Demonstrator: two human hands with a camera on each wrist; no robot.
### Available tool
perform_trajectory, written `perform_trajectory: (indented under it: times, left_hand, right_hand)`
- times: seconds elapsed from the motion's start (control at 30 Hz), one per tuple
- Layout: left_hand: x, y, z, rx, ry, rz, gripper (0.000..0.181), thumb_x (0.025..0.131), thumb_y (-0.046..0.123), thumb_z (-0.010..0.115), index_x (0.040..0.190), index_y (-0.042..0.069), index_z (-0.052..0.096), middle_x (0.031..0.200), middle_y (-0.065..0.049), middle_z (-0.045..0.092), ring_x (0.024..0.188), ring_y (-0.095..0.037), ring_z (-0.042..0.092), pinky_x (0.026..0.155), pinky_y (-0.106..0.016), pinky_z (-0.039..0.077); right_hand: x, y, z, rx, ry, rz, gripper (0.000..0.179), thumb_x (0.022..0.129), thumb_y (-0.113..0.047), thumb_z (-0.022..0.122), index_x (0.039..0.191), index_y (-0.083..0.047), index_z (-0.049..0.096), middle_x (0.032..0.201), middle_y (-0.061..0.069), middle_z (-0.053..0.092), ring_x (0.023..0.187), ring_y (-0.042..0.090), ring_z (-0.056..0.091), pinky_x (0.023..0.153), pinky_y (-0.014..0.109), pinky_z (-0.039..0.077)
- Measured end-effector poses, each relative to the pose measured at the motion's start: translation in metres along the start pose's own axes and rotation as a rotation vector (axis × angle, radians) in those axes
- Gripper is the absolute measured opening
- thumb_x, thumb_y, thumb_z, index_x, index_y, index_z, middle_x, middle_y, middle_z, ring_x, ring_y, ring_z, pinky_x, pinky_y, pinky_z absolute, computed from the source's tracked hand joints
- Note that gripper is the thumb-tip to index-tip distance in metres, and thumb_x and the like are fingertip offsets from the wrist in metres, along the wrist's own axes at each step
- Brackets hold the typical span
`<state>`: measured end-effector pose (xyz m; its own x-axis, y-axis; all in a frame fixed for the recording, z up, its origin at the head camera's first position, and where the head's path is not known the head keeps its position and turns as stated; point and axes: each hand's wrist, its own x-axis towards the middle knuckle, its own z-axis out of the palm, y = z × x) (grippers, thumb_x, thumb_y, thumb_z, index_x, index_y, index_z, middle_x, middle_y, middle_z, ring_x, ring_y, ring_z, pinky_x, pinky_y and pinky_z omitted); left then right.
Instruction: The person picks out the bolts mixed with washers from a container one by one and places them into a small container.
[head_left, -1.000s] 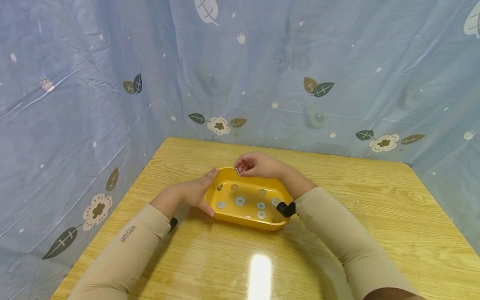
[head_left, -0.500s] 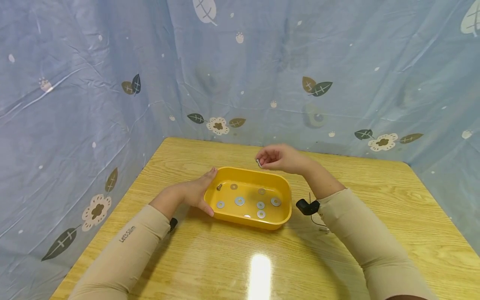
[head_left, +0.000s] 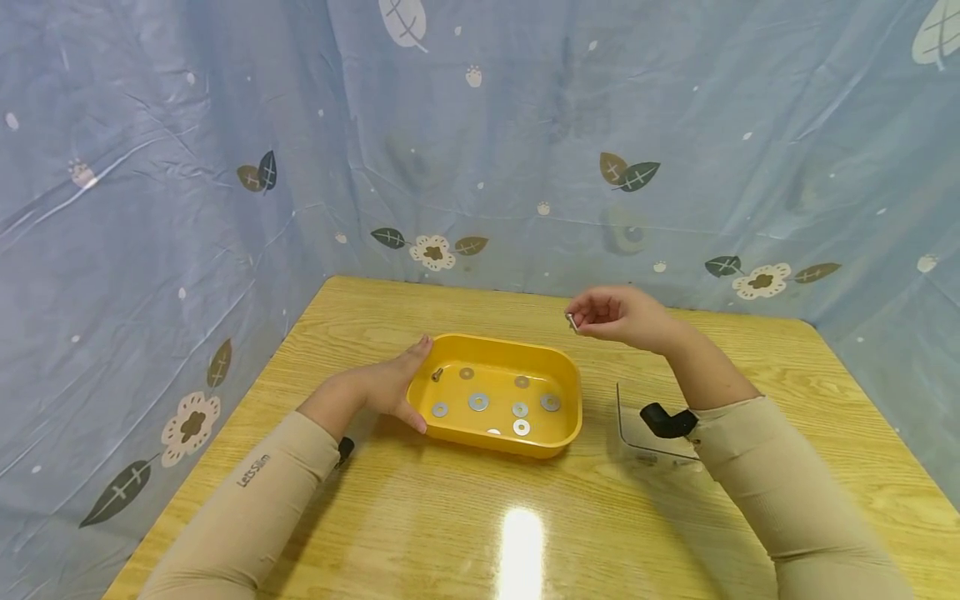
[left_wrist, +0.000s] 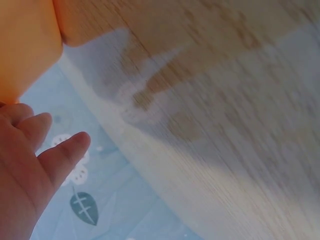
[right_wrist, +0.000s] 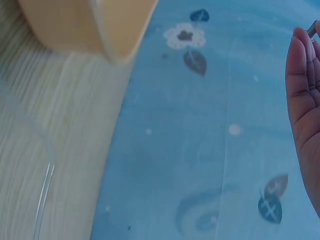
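Note:
My left hand (head_left: 390,389) grips the left end of a yellow tray (head_left: 495,444), thumb at the front and fingers at the back. Inside the tray lie several flat metal washers (head_left: 477,402) and a small screw (head_left: 437,375). Above the table, right of the tray's far corner, my right hand (head_left: 626,317) pinches a small silver screw (head_left: 572,322) between thumb and fingertips. In the right wrist view part of that screw shows at the edge, by the fingers (right_wrist: 297,65). The left wrist view has the tray's outer wall (left_wrist: 30,45) near the fingers.
A clear plastic container (head_left: 651,456) stands on the wooden table (head_left: 450,533) right of the tray, partly behind the right forearm. Black camera mounts (head_left: 667,422) stick out at the wrists. Blue patterned curtain (head_left: 480,150) borders the table's back and sides.
My right hand has moved right from over the tray's back rim with the screw, uncovering the tray's right end and the clear container. The left hand and tray have stayed put.

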<state>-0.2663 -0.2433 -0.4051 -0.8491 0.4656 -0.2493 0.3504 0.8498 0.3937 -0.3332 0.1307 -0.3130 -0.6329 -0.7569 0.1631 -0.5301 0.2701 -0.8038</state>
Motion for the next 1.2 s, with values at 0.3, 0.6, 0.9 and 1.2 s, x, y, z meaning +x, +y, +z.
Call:
perform_trajectory:
  times: [0.3,0.6,0.9,1.2]
  left_hand:
    - [0.0,0.002,-0.002,-0.009,-0.008,0.0,0.139,0.053,0.066,0.071,0.145,0.005,-0.013,0.151,-0.015,-0.013,0.139,-0.027,-0.003,0.11,-0.043,0.013]
    - [-0.001,0.005,-0.003,-0.043,-0.019,-0.009,0.138,0.054,0.063,0.073,0.145,0.006,-0.014,0.151,-0.014,-0.013,0.139,-0.027,-0.004,0.111,-0.043,0.011]
    - [0.001,0.006,-0.002,-0.039,-0.013,-0.006,0.138,0.054,0.063,0.073,0.145,0.006,-0.014,0.151,-0.013,-0.014,0.139,-0.026,-0.004,0.111,-0.043,0.011]
    - [0.001,0.006,-0.001,-0.029,-0.008,-0.012,0.138,0.054,0.065,0.072,0.145,0.006,-0.013,0.151,-0.014,-0.013,0.139,-0.027,-0.003,0.111,-0.043,0.012]
  right_hand:
    - [-0.033,0.014,-0.021,-0.028,0.077,0.009,0.024,0.085,0.0,0.061,0.108,0.006,0.058,0.09,0.008,0.063,0.082,0.018,0.061,0.072,0.025,0.052]
    - [-0.056,0.023,-0.033,-0.021,0.07,0.066,0.024,0.086,-0.002,0.06,0.108,0.008,0.056,0.091,0.013,0.061,0.082,0.015,0.06,0.073,0.025,0.052]
    - [-0.075,0.038,-0.041,0.011,0.034,0.164,0.027,0.087,-0.007,0.062,0.11,0.006,0.055,0.093,0.006,0.063,0.086,0.015,0.061,0.076,0.028,0.052]
    - [-0.087,0.049,-0.044,0.034,-0.002,0.201,0.027,0.087,-0.008,0.06,0.109,0.007,0.054,0.095,0.013,0.059,0.086,0.02,0.06,0.076,0.03,0.052]
